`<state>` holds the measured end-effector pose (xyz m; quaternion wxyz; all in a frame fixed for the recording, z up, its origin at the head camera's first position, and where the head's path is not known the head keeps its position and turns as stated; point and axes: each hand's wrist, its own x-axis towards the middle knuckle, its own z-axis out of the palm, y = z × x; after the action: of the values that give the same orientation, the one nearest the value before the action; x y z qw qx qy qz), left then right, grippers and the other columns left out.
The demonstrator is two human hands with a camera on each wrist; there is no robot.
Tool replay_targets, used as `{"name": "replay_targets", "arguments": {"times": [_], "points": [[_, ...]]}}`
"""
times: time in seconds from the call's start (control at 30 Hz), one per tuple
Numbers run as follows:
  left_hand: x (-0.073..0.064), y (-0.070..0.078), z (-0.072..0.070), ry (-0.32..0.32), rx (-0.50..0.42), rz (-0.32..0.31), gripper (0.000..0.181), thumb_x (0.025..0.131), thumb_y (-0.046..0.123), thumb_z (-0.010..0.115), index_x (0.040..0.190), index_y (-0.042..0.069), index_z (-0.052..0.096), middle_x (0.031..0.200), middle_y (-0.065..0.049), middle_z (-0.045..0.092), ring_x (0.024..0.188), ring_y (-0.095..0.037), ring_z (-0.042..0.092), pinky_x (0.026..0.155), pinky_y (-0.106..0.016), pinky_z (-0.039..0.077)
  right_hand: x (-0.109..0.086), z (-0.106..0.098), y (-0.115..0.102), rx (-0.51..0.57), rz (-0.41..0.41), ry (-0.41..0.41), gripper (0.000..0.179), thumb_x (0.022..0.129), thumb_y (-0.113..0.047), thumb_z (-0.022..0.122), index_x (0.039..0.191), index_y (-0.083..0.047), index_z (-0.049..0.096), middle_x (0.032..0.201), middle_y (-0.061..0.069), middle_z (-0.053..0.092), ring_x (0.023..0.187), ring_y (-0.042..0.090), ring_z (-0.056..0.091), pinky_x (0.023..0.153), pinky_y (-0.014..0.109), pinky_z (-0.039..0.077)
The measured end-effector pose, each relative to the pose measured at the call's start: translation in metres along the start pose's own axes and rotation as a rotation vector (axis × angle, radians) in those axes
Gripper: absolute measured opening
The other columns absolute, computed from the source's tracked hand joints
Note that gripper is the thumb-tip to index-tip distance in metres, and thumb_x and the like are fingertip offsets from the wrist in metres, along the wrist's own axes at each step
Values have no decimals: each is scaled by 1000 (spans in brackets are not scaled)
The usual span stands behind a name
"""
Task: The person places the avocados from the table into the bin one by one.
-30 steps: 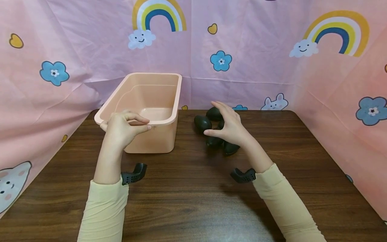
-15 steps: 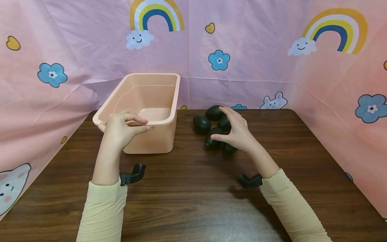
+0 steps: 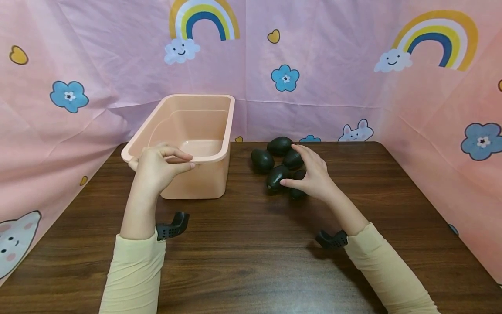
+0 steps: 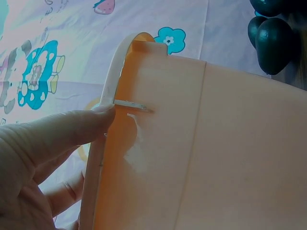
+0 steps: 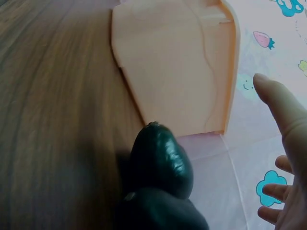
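A peach plastic bin (image 3: 194, 181) stands on the left of the table, its inside bare in the head view. At its near rim, my left hand (image 3: 157, 168) pinches the edge. In the left wrist view the thumb (image 4: 81, 124) presses the rim's outer side, with other fingers behind it. Several dark green avocados (image 3: 277, 178) lie in a cluster right of the bin. Over the right side of that cluster hovers my right hand (image 3: 313, 174), thumb and fingers spread apart. The right wrist view shows nothing between them, with an avocado (image 5: 160, 163) below.
The dark wooden table (image 3: 235, 261) meets a pink and lilac printed cloth (image 3: 325, 65) at the back and sides. Each wrist carries a black camera mount (image 3: 172, 226).
My right hand has moved rightward and slightly nearer, from the left part of the avocado cluster to its right part, uncovering more of the avocados. The left hand stays on the rim.
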<state>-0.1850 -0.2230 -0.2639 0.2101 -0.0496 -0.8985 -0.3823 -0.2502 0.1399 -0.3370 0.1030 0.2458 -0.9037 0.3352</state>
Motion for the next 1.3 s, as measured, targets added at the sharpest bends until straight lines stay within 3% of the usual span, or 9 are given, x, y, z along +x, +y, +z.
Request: {"name": "replay_targets", "arguments": {"times": [0.47,0.9,1.3], "points": [[0,1,0,4,-3,0,21,71,17,85,86,5,76,99,-9,67,110,-25,48,96,-60,-4,-10,5,16,19,50,-6,98,75,-44,80,151,-16,25,153,16,23,139,38,18,104,64,12],[1,-1,0,6,10,-4,21,72,18,85,87,7,77,97,-8,68,108,-22,51,95,-59,-2,-16,13,32,-13,56,-48,101,73,-41,82,150,-8,26,150,20,27,135,43,21,104,64,14],[2,-1,0,6,10,-9,22,72,20,85,88,8,77,94,-8,71,109,-19,51,95,-58,-1,-20,16,44,-29,75,-106,104,72,-44,82,151,-9,25,150,21,25,135,45,20,103,66,14]]}}
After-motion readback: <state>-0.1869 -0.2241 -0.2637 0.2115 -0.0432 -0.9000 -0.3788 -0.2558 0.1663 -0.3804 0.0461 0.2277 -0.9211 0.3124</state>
